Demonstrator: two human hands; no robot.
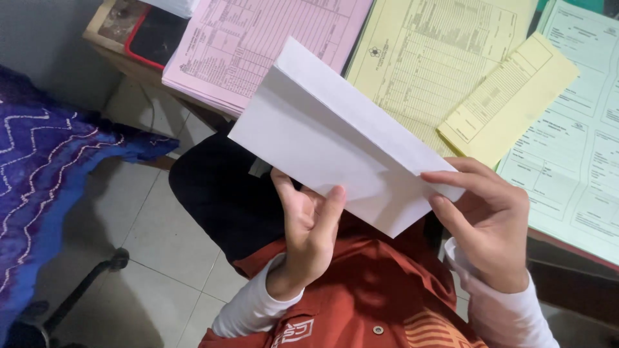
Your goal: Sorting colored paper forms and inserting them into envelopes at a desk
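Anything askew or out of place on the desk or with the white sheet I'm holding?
Mostly tidy. The folded white paper is held by the left hand and right hand, uncrumpled. One oddity: a folded yellow slip lies skewed across the yellow form and the green form. The pink stack overhangs the desk edge.

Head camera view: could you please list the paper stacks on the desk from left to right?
Pink forms → large yellow forms → small yellow slip → green forms.
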